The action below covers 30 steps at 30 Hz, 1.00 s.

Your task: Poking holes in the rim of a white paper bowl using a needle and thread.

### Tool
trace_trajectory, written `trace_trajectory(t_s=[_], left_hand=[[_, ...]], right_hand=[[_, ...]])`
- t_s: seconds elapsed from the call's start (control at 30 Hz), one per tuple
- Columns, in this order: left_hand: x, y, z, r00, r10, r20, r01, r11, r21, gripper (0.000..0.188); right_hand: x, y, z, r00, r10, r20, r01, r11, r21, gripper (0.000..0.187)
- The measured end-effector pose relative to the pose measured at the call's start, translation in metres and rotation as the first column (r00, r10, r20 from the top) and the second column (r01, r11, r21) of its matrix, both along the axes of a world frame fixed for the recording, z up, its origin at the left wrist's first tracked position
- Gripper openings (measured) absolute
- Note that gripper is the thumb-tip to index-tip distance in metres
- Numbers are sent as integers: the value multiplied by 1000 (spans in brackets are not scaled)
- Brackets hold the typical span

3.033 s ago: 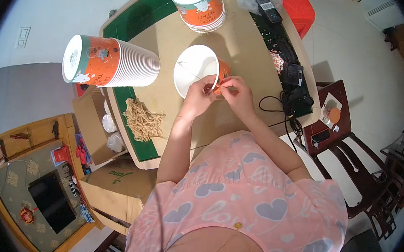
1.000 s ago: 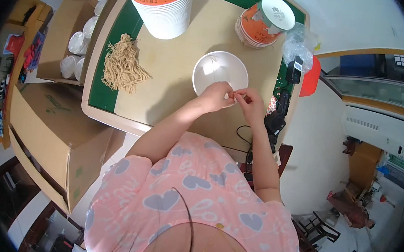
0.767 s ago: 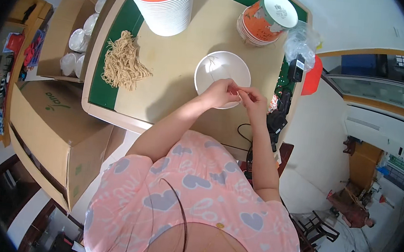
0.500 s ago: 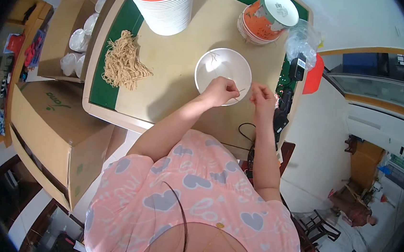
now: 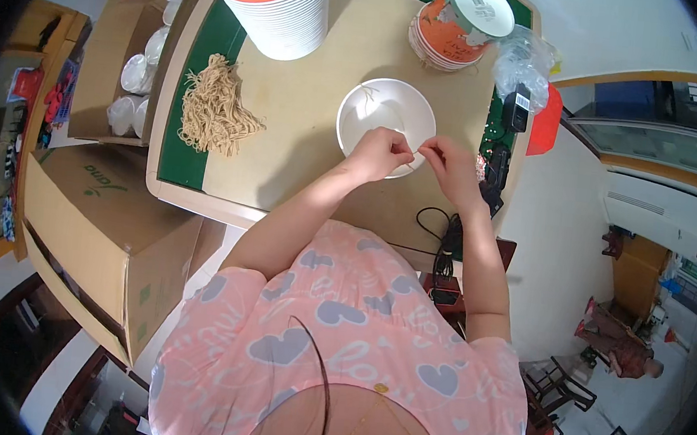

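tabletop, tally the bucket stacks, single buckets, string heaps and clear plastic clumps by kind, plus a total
Stacks of nested buckets: 2
Single bucket: 1
Heap of tan string: 1
Clear plastic clump: 1
Total: 5

Lettering marks cup stacks, carton and dress.

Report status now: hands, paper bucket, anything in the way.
Left hand and right hand pinched at rim of paper bucket; anything held too small to tell. Bucket open, white inside. Black cable lower right, apart from bucket.
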State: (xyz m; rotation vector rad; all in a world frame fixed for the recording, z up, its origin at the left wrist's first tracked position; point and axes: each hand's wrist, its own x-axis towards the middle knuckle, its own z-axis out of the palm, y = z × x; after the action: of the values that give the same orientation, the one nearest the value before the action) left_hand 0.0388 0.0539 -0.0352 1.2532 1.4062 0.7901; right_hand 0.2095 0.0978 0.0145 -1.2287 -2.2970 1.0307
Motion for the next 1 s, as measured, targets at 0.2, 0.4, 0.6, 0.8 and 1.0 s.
trace_trajectory(t_s=[0.2,0.4,0.6,0.8,1.0], left_hand=[[-2,-1,2,1000,18,0,-18,1000,11,14],[1,-4,-19,988,-7,-151,57,943,327,30],[2,5,3,945,-283,-163,275,959,-70,48],[-4,0,-3,994,-97,-57,109,949,295,12],[-7,-9,16,830,-86,-552,397,787,473,25]], right_hand=[[-1,3,-1,987,67,147,-68,998,2,15],[0,0,-12,998,-64,18,66,989,-131,13],[4,1,-20,998,-10,58,10,1000,-1,11],[7,-6,-23,999,-35,36,35,999,12,10],[7,-6,-28,997,-79,-6,78,995,-62,13]])
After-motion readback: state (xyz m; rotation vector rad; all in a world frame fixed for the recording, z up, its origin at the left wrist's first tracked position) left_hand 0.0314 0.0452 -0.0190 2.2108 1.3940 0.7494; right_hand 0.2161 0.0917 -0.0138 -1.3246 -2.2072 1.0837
